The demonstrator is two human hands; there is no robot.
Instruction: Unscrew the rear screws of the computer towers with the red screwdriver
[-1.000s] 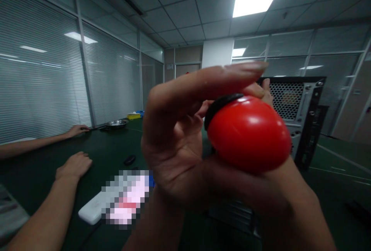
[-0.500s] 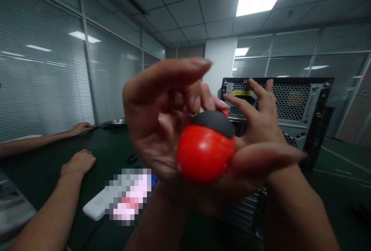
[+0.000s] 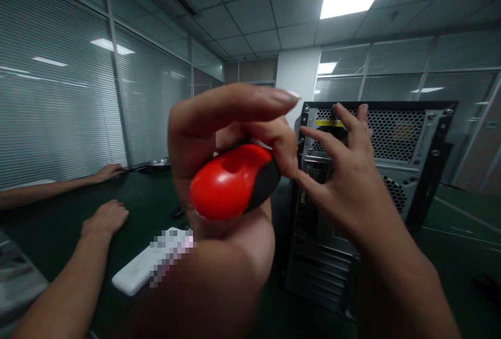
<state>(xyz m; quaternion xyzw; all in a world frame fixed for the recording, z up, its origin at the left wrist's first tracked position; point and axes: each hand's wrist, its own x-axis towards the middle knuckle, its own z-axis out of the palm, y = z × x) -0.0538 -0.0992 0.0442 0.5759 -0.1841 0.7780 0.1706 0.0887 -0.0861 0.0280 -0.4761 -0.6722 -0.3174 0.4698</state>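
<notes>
Left hand wrapped around red screwdriver handle for turning grip; right hand spread open, empty, steadying computer case.

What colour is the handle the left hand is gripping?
Red with a black section, seen in the head view: the handle sits in the left hand.

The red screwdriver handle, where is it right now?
In the head view, the red screwdriver handle sits at centre, gripped in the left hand, just left of the right hand and the computer case.
</notes>
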